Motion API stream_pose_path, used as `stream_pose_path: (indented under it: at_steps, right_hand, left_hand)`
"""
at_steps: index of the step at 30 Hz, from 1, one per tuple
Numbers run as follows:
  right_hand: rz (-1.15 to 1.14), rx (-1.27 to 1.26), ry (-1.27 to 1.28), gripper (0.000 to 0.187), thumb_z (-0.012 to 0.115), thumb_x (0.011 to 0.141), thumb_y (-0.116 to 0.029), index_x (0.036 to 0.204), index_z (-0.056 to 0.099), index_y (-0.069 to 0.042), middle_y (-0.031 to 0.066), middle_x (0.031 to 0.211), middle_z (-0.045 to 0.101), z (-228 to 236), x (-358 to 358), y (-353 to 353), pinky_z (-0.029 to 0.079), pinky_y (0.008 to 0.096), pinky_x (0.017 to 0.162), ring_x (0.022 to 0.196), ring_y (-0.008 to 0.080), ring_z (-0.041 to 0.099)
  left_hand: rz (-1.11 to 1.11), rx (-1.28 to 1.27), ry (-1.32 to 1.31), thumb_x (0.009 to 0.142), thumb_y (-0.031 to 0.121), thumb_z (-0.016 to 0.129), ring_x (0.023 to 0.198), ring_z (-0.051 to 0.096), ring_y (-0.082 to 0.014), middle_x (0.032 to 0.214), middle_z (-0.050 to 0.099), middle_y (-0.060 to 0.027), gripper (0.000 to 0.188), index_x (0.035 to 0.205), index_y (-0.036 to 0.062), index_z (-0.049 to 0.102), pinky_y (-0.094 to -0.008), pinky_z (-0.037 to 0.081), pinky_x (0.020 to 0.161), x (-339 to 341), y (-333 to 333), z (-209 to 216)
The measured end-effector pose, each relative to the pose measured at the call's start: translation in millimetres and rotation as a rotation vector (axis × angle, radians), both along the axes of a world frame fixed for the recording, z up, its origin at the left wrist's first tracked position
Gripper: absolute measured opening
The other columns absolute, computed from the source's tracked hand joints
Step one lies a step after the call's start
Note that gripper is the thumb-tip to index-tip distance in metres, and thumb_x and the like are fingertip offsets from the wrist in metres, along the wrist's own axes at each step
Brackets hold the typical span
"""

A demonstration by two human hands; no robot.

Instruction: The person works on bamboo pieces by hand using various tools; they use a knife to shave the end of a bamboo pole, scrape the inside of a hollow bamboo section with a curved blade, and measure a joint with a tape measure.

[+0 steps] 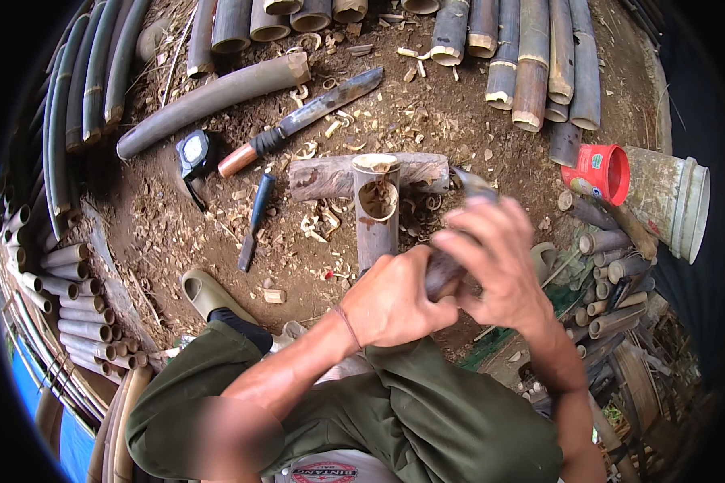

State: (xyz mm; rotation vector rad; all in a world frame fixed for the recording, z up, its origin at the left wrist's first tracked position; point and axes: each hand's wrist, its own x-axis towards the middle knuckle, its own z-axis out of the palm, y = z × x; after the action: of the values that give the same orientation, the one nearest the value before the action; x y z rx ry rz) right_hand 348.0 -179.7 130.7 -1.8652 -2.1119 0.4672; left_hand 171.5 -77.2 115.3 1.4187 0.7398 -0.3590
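My left hand [395, 299] is closed around a dark brown, rounded piece [441, 274] in front of my raised knee; its exact kind is hidden by my fingers. Over and beside that piece is my right hand [491, 262], fingers bent and smeared by motion. Past its fingertips shows a blurred grey, pointed end [474, 183]; whether it belongs to the same piece I cannot tell. Just beyond my left hand, a bamboo tube [376, 237] with an oval hole cut in its side rests across a short log [318, 177].
On the shaving-strewn ground lie a large knife [322, 106], a chisel-like tool with a blue handle [258, 211], a tape measure [194, 154] and a long bamboo pole [209, 105]. A red tub [600, 173] and a dirty white bucket [673, 201] lie at right. Bamboo stacks surround me.
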Motion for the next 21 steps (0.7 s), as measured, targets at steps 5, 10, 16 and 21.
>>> stream_pose_path:
  at_steps: [5, 10, 16, 21]
  right_hand:
    - [-0.172, 0.201, 0.885, 0.04, 0.075, 0.074, -0.008, 0.11, 0.06, 0.0, 0.009, 0.084, 0.065, -63.5, 19.8, 17.0, 0.055, 0.0342, 0.062, 0.071, 0.0193, 0.065]
    - [-0.429, 0.35, 1.525, 0.029, 0.073, 0.08, -0.006, 0.103, 0.054, -0.003, 0.0067, 0.073, 0.061, -92.3, 1.8, 40.6, 0.052, 0.0292, 0.059, 0.063, 0.012, 0.06]
    - [-0.417, 0.295, 1.158, 0.024, 0.077, 0.071, -0.008, 0.089, 0.065, 0.0, 0.0058, 0.08, 0.066, -111.6, -3.4, 48.2, 0.052, 0.0294, 0.063, 0.067, 0.0134, 0.064]
    - [-0.314, 0.414, 1.118, 0.039, 0.081, 0.066, -0.006, 0.1, 0.063, 0.002, 0.0108, 0.085, 0.068, -114.2, -6.4, 49.8, 0.055, 0.0316, 0.064, 0.071, 0.0173, 0.067]
  left_hand:
    - [0.611, -0.482, -0.255, 0.085, 0.05, 0.072, 0.094, 0.068, -0.0256, 0.104, 0.069, -0.0186, 0.074, 0.126, -0.0096, 0.054, -0.0403, 0.054, 0.088, -20.5, 28.6, -3.9]
    - [0.786, 0.096, -0.005, 0.086, 0.048, 0.074, 0.125, 0.054, -0.029, 0.13, 0.059, -0.0215, 0.083, 0.139, -0.0086, 0.044, -0.0394, 0.044, 0.107, -59.9, -2.3, -118.1]
    - [0.731, 0.037, 0.007, 0.071, 0.045, 0.087, 0.108, 0.063, -0.0249, 0.118, 0.065, -0.021, 0.095, 0.135, -0.0119, 0.045, -0.036, 0.049, 0.097, -38.0, -43.8, -142.1]
    - [0.698, -0.005, 0.032, 0.07, 0.04, 0.089, 0.11, 0.063, -0.026, 0.12, 0.064, -0.0208, 0.093, 0.133, -0.0117, 0.044, -0.0374, 0.049, 0.099, -30.1, -40.7, -147.9]
